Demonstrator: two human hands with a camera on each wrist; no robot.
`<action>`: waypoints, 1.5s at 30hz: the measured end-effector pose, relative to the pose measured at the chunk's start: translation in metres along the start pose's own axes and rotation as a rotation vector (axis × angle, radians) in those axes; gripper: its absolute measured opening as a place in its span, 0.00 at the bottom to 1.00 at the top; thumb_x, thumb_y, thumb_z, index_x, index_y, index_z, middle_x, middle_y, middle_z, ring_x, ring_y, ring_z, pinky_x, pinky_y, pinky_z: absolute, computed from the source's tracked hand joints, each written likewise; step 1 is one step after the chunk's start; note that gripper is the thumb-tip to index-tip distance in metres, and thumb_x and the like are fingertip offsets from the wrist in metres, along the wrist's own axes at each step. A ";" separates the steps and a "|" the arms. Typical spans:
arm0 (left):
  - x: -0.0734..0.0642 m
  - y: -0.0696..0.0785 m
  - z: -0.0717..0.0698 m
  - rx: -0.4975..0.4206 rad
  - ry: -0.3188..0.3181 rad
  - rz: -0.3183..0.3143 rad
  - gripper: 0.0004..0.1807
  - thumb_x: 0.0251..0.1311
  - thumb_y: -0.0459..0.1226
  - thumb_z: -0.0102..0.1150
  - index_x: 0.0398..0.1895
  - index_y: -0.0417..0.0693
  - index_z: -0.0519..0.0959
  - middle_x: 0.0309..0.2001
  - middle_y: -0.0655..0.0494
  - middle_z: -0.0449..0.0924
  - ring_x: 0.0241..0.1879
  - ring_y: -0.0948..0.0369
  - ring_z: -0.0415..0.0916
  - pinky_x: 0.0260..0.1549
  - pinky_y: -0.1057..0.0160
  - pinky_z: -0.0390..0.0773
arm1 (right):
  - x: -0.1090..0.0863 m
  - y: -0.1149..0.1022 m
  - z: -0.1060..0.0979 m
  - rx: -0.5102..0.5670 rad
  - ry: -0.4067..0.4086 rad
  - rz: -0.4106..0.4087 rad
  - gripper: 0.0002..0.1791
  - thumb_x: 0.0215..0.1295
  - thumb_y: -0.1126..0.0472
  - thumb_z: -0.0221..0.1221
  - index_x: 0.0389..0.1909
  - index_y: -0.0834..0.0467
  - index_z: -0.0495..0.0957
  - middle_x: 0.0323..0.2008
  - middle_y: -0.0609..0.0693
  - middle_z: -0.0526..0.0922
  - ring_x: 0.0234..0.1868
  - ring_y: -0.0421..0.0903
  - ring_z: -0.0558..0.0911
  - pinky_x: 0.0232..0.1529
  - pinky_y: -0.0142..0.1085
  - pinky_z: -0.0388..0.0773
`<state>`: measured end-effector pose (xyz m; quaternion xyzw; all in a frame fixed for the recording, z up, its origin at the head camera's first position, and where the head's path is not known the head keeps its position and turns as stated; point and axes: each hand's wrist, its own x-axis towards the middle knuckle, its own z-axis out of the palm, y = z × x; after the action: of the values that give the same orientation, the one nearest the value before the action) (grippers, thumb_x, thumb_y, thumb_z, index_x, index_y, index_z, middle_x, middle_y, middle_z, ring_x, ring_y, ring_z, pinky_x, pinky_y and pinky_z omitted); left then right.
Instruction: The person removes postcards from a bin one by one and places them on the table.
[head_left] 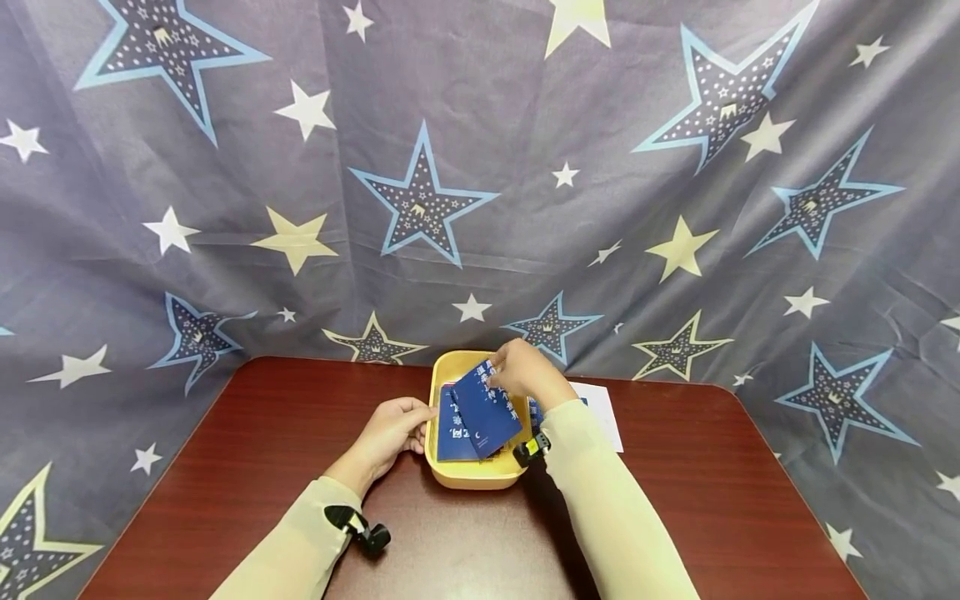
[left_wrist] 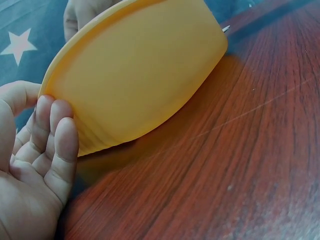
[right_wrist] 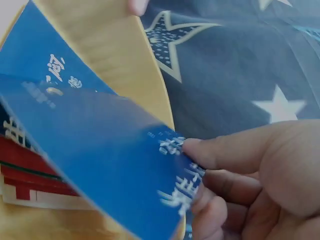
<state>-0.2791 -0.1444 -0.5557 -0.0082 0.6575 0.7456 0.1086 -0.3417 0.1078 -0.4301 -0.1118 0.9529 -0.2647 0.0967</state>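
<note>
A yellow plastic bin (head_left: pixel 476 482) stands on the table, and blue cards with white writing lie inside it. My left hand (head_left: pixel 392 432) holds the bin's left rim, thumb at the edge and fingers against the outer wall (left_wrist: pixel 135 70). Over the bin, my right hand (head_left: pixel 527 372) pinches one blue card (head_left: pixel 487 408) by its upper end, thumb on the printed face. That card is tilted and overlaps a second blue card (head_left: pixel 452 442) in the bin. In the right wrist view, a red and white printed piece (right_wrist: pixel 37 167) shows beneath the held card.
The bin rests on a dark red wooden table (head_left: pixel 300 433). To its right lies a white sheet (head_left: pixel 602 408) with some blue on it, partly hidden by my right arm. A grey curtain (head_left: pixel 480 217) with stars hangs right behind the table.
</note>
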 end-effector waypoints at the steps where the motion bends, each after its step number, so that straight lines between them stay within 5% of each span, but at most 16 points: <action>1: 0.000 0.000 0.000 -0.001 -0.002 0.000 0.08 0.76 0.35 0.69 0.41 0.37 0.82 0.23 0.58 0.80 0.21 0.64 0.77 0.21 0.69 0.82 | -0.001 0.004 -0.001 0.023 0.007 -0.007 0.22 0.73 0.59 0.75 0.63 0.64 0.87 0.52 0.57 0.93 0.42 0.48 0.91 0.58 0.48 0.92; 10: -0.002 0.001 0.004 -0.014 -0.003 -0.006 0.08 0.75 0.34 0.69 0.40 0.37 0.83 0.23 0.57 0.79 0.21 0.64 0.77 0.21 0.69 0.82 | -0.017 0.048 -0.017 0.224 0.102 -0.054 0.21 0.81 0.59 0.68 0.67 0.65 0.85 0.54 0.61 0.94 0.53 0.55 0.92 0.63 0.55 0.90; 21: -0.002 0.001 0.006 0.008 0.002 -0.003 0.10 0.74 0.36 0.70 0.41 0.36 0.82 0.24 0.57 0.78 0.22 0.64 0.77 0.21 0.70 0.82 | -0.040 0.097 -0.034 0.272 0.275 0.007 0.25 0.83 0.58 0.65 0.73 0.67 0.80 0.54 0.65 0.93 0.59 0.62 0.90 0.65 0.60 0.86; 29: -0.002 -0.001 0.001 -0.003 -0.008 -0.004 0.10 0.75 0.35 0.69 0.40 0.35 0.82 0.24 0.56 0.78 0.21 0.63 0.76 0.21 0.69 0.81 | -0.045 0.117 -0.043 0.313 0.347 0.015 0.20 0.83 0.57 0.64 0.67 0.65 0.85 0.51 0.65 0.94 0.59 0.64 0.90 0.62 0.60 0.85; 33: -0.001 -0.001 0.000 -0.004 -0.009 0.001 0.10 0.75 0.35 0.69 0.40 0.34 0.82 0.24 0.55 0.78 0.21 0.63 0.76 0.21 0.69 0.81 | -0.049 0.131 -0.052 0.304 0.379 0.056 0.21 0.84 0.55 0.64 0.66 0.65 0.86 0.53 0.66 0.94 0.59 0.64 0.90 0.61 0.57 0.86; 38: 0.000 0.000 0.000 0.012 -0.002 0.007 0.11 0.74 0.36 0.70 0.41 0.34 0.83 0.24 0.56 0.78 0.22 0.63 0.77 0.21 0.69 0.82 | -0.055 0.155 -0.063 0.314 0.419 0.113 0.21 0.82 0.56 0.66 0.63 0.67 0.87 0.51 0.65 0.94 0.52 0.55 0.90 0.52 0.42 0.85; 45: -0.001 0.002 -0.001 0.023 0.017 -0.001 0.11 0.74 0.36 0.70 0.42 0.34 0.82 0.24 0.57 0.77 0.23 0.63 0.76 0.21 0.69 0.82 | -0.058 0.192 -0.064 0.359 0.371 0.212 0.20 0.82 0.56 0.67 0.59 0.69 0.88 0.56 0.66 0.91 0.50 0.51 0.86 0.46 0.35 0.79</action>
<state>-0.2787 -0.1452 -0.5540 -0.0137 0.6668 0.7379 0.1035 -0.3326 0.3143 -0.4697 0.0576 0.8986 -0.4335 -0.0342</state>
